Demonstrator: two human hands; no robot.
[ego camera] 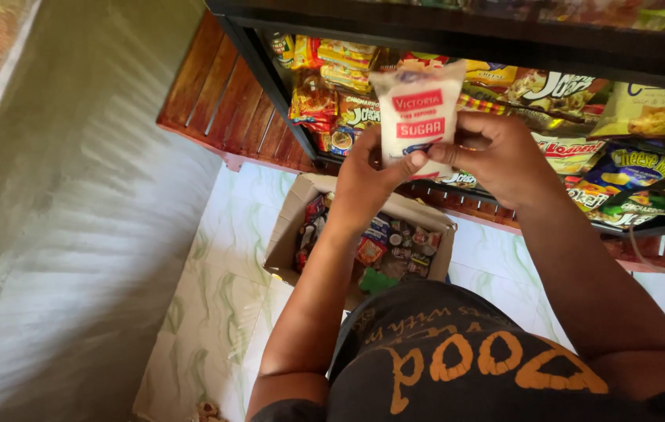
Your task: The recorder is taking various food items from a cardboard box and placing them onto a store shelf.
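I hold a white bag of sugar with red labels (pixel 418 117) upright in front of a shelf of snacks. My left hand (pixel 367 176) grips its lower left edge, thumb across the front. My right hand (pixel 504 156) clasps its right side. Both hands are shut on the bag, level with the glass-fronted shelf (pixel 270 74). Below my arms an open cardboard box (pixel 289 227) stands on the floor, filled with several small packets and tins.
The dark-framed shelf holds many snack packets (pixel 598 160), yellow, red and blue. Wooden slats (pixel 219 101) run along the shelf's base. The floor is pale tile with green veining (pixel 215 305). A grey wall (pixel 74 211) rises at left.
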